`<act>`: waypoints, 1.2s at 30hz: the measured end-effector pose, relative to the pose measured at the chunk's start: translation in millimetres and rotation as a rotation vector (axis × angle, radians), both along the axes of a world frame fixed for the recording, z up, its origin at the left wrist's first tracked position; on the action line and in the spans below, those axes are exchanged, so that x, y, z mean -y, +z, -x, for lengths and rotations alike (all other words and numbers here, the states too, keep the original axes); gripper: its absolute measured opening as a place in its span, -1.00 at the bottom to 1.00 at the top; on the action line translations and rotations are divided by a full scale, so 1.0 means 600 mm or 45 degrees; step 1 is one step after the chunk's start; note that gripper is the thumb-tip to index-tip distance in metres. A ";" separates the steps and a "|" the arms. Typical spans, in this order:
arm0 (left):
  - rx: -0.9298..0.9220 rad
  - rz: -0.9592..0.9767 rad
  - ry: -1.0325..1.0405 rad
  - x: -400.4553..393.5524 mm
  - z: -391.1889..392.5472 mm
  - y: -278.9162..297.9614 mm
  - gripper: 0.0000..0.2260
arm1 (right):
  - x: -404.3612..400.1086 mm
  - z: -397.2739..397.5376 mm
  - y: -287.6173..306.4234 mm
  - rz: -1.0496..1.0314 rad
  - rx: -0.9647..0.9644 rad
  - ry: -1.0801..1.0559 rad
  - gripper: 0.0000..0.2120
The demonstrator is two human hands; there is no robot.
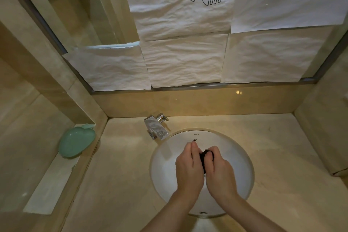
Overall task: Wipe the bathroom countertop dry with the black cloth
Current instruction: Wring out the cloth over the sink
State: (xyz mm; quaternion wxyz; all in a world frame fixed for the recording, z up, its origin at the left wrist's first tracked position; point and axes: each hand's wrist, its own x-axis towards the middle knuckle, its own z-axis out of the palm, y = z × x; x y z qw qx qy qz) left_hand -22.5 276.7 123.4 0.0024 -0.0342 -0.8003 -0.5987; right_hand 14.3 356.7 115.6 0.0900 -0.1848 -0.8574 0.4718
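Both hands over white sink (165,165), side by side, knuckles touching. Left hand (189,167) and right hand (219,170) – fingers curled, squeezing black cloth (203,157) between them. Cloth bunched small, mostly hidden in fingers; thin dark end sticks out beyond left fingertips. Chrome faucet (157,128) beyond fingers, to left. Countertop (120,165) around sink. Green soap dish (76,141) far left of fingers, on lower ledge.
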 end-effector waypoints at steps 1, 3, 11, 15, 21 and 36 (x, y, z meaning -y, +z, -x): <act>-0.126 0.101 -0.049 0.006 0.010 -0.009 -0.64 | 0.011 0.003 0.002 0.191 0.053 -0.092 -0.78; -0.349 0.288 -0.172 0.016 0.028 -0.028 -0.65 | 0.025 0.014 0.004 0.512 0.207 -0.206 -0.75; -0.822 0.615 -0.456 0.063 0.069 -0.058 -0.81 | -0.023 0.048 0.011 1.125 0.738 0.114 -0.68; 0.049 0.056 -0.139 0.044 0.054 -0.032 -0.76 | -0.033 0.041 0.035 0.391 0.367 0.355 -0.76; 0.903 -0.366 -0.312 0.034 0.047 0.013 -0.76 | -0.077 0.032 0.025 -0.955 -0.338 0.869 -0.61; -0.855 0.881 -0.423 0.082 0.116 -0.060 -0.65 | 0.012 0.077 0.000 0.691 0.675 0.217 -0.52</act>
